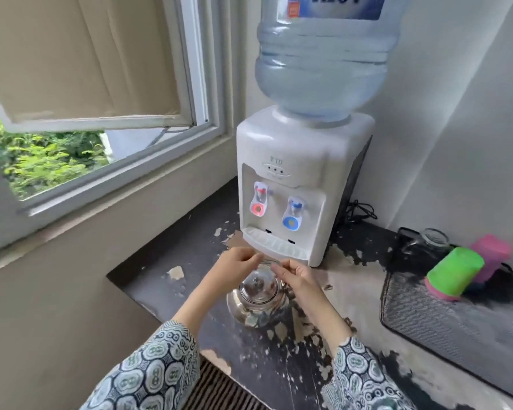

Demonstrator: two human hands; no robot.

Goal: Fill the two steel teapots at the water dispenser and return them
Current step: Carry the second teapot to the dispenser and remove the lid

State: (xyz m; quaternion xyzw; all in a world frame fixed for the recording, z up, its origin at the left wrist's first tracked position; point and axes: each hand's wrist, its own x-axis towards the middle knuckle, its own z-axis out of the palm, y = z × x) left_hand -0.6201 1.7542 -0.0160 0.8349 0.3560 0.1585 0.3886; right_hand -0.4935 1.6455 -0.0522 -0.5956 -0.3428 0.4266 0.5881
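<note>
- My left hand (240,263) and my right hand (293,272) meet above the steel teapot (256,303), each with fingers pinched closed on the thin wire handle (268,261) that arches over it.
- The teapot sits on the dark, paint-chipped counter (190,232), just in front of the white water dispenser (302,184), below its drip tray (274,244).
- The teapot's lid (257,287) is on, its small knob pointing up between my wrists.
- I see only this one teapot.
- The dispenser has a red tap (259,202) on the left and a blue tap (293,216) on the right; neither is directly over the teapot.
- A large blue water bottle (323,63) stands inverted on top of the dispenser.
- To the right, on a black mesh tray (456,321), a green cup (453,275) and a pink cup (492,253) lie on their sides, touching, with a glass jar (433,238) just behind them.
- A window (101,113) to my left stands open, green leaves outside.
- Both my sleeves (148,371) are patterned in blue and white.
</note>
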